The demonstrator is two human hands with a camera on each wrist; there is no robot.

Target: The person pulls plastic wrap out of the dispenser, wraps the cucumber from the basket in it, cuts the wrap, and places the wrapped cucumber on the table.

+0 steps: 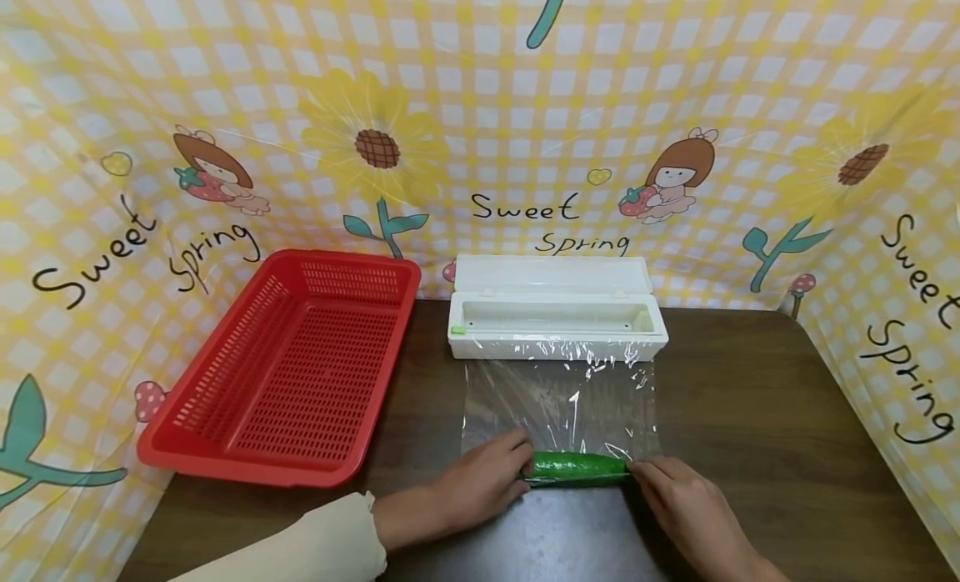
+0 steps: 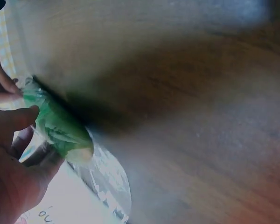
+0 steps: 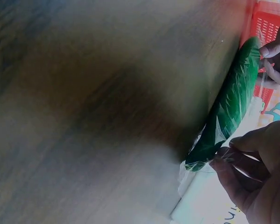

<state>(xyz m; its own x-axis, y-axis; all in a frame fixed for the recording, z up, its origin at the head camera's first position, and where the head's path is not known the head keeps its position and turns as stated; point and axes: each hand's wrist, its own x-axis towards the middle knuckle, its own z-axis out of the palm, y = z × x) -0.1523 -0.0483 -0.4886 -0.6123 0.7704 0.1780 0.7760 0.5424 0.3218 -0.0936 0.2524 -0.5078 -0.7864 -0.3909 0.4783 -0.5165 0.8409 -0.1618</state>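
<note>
A green cucumber (image 1: 577,467) lies crosswise near the front of the table, with clear plastic wrap (image 1: 558,398) around it. The wrap runs back, creased and shiny, to a white dispenser box (image 1: 558,344) with its lid raised. At the cucumber's left end my left hand (image 1: 487,474) grips it through the film, thumb on one side and fingers on the other, as the left wrist view shows. My right hand (image 1: 686,503) is at the right end. Its thumb and fingertips pinch the film beside the cucumber in the right wrist view.
A red slotted plastic basket (image 1: 307,382) stands on the left of the dark wooden table (image 1: 750,382). Behind and at both sides hangs a yellow checked cloth (image 1: 510,107). The box's small green slider (image 1: 458,330) sits at the left of its front edge.
</note>
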